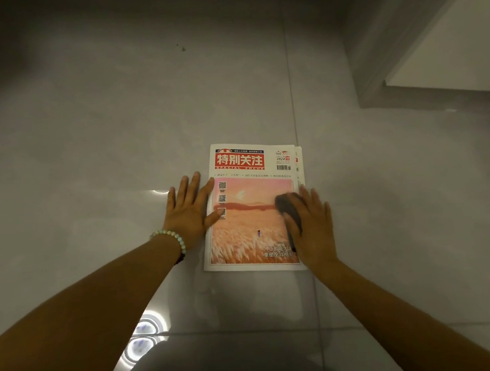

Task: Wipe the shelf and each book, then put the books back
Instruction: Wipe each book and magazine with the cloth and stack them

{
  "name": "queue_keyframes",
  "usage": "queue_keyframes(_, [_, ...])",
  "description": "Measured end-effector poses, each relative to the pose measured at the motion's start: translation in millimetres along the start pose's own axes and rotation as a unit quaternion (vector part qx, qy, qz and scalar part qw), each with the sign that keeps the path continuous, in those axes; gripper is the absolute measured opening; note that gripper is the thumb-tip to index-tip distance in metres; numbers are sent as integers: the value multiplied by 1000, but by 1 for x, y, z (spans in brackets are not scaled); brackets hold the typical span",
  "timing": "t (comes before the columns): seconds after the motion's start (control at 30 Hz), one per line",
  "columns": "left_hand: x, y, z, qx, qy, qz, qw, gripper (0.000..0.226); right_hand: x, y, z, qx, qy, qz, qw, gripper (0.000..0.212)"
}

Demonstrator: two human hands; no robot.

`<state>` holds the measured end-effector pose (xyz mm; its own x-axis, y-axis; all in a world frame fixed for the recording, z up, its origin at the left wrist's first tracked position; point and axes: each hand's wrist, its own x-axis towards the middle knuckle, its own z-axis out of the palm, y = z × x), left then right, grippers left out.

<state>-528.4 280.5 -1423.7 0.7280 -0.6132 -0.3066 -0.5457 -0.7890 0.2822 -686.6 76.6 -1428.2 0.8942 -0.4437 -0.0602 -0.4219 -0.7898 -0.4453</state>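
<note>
On the tiled floor [112,139], a magazine [250,215] is lying face up on top of at least one more, whose edge [298,161] is peeking out along the right side. Judging from this, the task is sitting in its middle stretch: the books are lying off the shelf and the top cover is getting its wipe. How many are already clean is not showing, and putting them back is not yet done. The white furniture [449,43] at the upper right may be the shelf, but I cannot tell.

The left hand [190,212], with a bead bracelet [170,238] on its wrist, is lying flat with its grip spread apart. The palm is resting on the floor, while the thumb and forefinger are pressing the magazine's left edge and holding it steady.

The right hand [311,226] is lying flat too, with fingers straight and not clamped. It is pressing a dark cloth [290,207] onto the right side of the cover. The cloth and fingers are looking blurred, so I am judging the wipe to be under way.
</note>
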Motion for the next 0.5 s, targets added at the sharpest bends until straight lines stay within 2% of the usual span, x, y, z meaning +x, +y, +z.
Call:
queue_keyframes(0.1, [0,0,1,-11,2,1,1000,121,21,-8,4,-47,-25,-89,995,60])
queue_keyframes(0.17, [0,1,1,-8,-1,-1,1000,122,53,-6,1,-57,-20,-56,997,54])
queue_keyframes(0.23, [0,2,0,-2,-7,-5,1000,123,88,-3,-6,-60,-26,12,998,50])
queue_keyframes(0.33, [2,1,1,5,-7,-6,1000,121,116,0,-11,1,-27,69,997,50])
queue_keyframes(0.4, [2,0,2,-6,1,-6,1000,121,105,-1,-10,37,-17,62,997,50])
queue_keyframes(0.5, [2,-1,2,-50,21,-9,999,124,56,-3,-5,17,-12,-13,1000,53])
